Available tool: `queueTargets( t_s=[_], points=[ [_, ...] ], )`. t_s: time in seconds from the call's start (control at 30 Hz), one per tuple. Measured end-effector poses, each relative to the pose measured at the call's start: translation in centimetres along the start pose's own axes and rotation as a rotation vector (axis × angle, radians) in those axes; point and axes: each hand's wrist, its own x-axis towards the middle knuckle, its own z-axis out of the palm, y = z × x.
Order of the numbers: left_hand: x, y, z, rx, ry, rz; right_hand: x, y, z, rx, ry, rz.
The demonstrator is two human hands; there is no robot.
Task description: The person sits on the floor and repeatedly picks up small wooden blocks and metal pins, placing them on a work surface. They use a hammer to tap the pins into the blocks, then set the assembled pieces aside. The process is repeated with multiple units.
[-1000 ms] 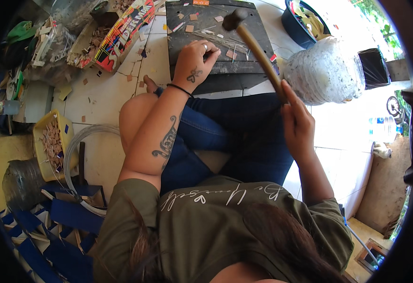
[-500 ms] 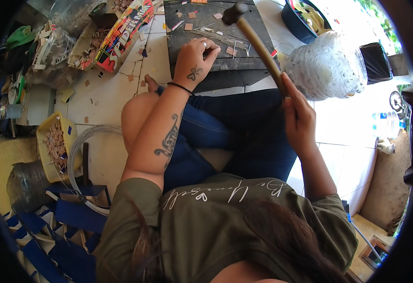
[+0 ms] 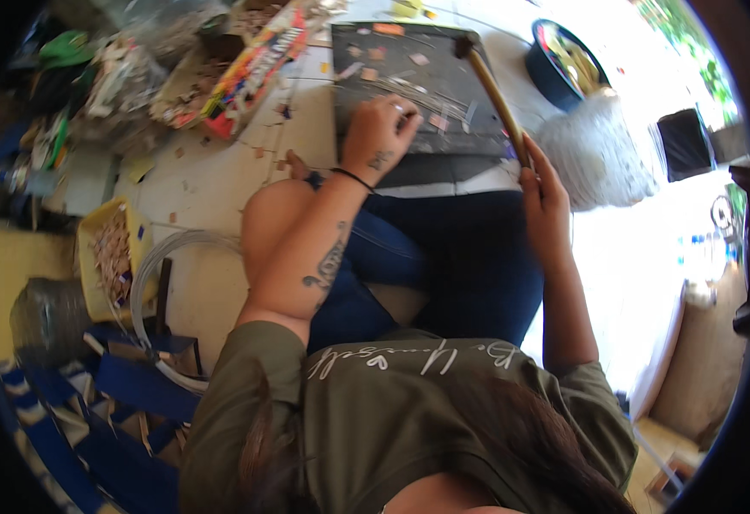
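My right hand grips the lower end of a hammer's wooden handle. The dark hammer head is over the far right part of a black work board. At the board's near side, my left hand is closed in a pinch, a ring on one finger; whatever its fingertips hold is hidden. Just beyond those fingers lies a loose bunch of thin wires or sticks. Small brownish square pieces are scattered over the board, along with an orange piece.
To the left are an open printed carton, a yellow tub of small square pieces and a wire coil. Blue boxes fill the lower left. A dark basin and a wrapped clear bundle stand right of the board.
The whole scene has shifted right and down in the picture. Relative to the board, my right hand is farther forward and left, with the hammer still held. My left hand keeps nearly the same place.
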Motion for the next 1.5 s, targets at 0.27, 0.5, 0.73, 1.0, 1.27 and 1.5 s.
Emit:
queueTargets(
  t_s=[0.27,0.5,0.73,1.0,1.27,1.5],
  points=[
    [-1.4,-2.4,-9.3,-0.311,0.449,-0.421,6.0,5.1,6.8,-0.344,-0.026,-0.006],
    [-11.9,-9.2,-30.4,-0.384,1.181,-0.537,5.9,6.2,5.6,-0.318,0.179,-0.187],
    [-16.9,-11.4,-37.4,-0.973,1.603,-0.635,4.2,10.0,0.7,-0.24,0.176,0.005],
    [-10.4,-5.6,-17.6,-0.627,0.847,-0.793,9.0,17.4,-16.2,-0.901,0.685,-0.266],
    [-3.5,5.5,-6.7,-0.3,-0.051,-0.33,2.6,14.6,-13.8,-0.766,0.205,0.211],
    [0.9,16.5,6.1,-0.04,-0.524,0.542,-7.0,8.6,-9.4,-0.765,0.27,0.101]
  ],
)
